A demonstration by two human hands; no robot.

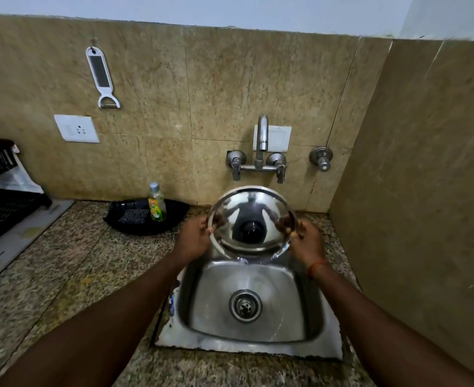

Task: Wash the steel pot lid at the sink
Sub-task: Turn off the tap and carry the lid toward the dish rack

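Reaching in from the lower corners of the frame, both forearms extended and converging toward the centre, an orange thread at the right wrist. Below them, near the bottom centre, a steel sink (308, 300) set into the speckled tabletop (71, 275), drain in the middle. Above the basin's far edge, at mid-frame, the steel pot lid (251, 216), held tilted up on edge with its domed, knobbed face toward the camera. Left hand (194, 238) closed on the left rim, right hand (307, 241) closed on the right rim, each grip pinching the edge, thumbs on the near face. Probably light and rigid, but polished and likely wet, so slippery; thin rim best taken at opposite points as here, or by the dark centre knob. A thin trickle seemingly running off the lower edge into the basin. Farther back, left of centre, a green dish soap bottle (156, 203) standing in a black tray (174, 216) beside a scrub pad (132, 215). On the wall above, the tap (261, 141).
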